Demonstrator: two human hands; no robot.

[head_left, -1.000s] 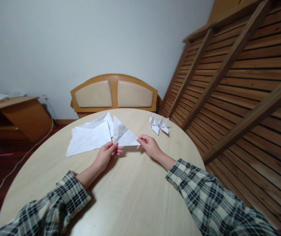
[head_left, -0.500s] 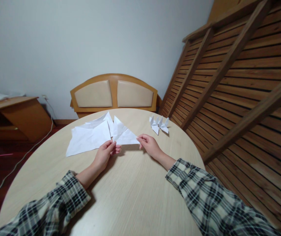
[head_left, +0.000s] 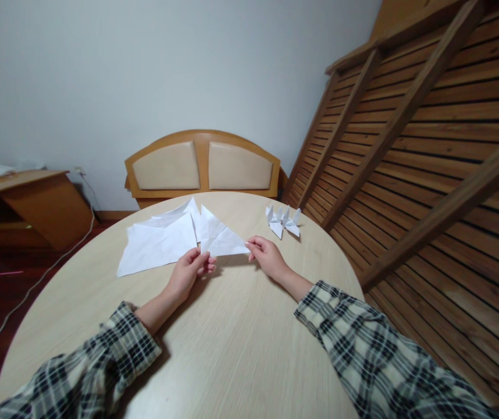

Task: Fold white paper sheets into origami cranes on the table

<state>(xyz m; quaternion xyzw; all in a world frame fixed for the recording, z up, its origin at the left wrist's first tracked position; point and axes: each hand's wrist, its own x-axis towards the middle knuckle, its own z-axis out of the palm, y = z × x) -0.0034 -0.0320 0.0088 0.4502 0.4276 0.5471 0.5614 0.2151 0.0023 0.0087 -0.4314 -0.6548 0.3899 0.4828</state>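
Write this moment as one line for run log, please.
left hand: pinches folded paper, lower left corner | right hand: pinches its right corner | white sheets: table, left | folded figures: table, right

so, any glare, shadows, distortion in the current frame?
All head view: mild sheen on the near tabletop; soft shadow just right of the left sleeve; wide-angle stretch on the slatted wooden frame; creases faint on the folded paper.

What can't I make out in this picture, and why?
All in the head view:
Folded paper: far side, turned away from the camera.
Loose sheets: exact count, hidden by their overlap.
Paper figures: fine creases, too small.
Desk: left end, cut off by the picture's left edge.
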